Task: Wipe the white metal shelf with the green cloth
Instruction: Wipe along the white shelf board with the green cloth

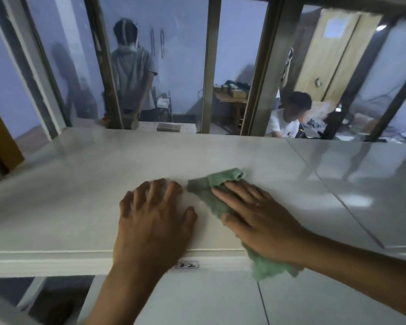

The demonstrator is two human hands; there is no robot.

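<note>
The white metal shelf [85, 195] spans the view at chest height, its front edge running across the lower middle. A green cloth [211, 198] lies on the shelf right of centre, one end bunched at the back, the other end hanging over the front edge. My right hand [258, 214] presses flat on the cloth with straight fingers. My left hand [152, 214] rests on the bare shelf just left of the cloth, fingers spread and slightly bent, holding nothing.
A small label reading 3-2 [186, 265] sticks on the shelf's front edge. Behind the shelf stand metal window posts [211, 66] with glass. Beyond the glass are a standing person [133, 73] and a seated person [288, 118]. A tiled surface [361, 184] adjoins on the right.
</note>
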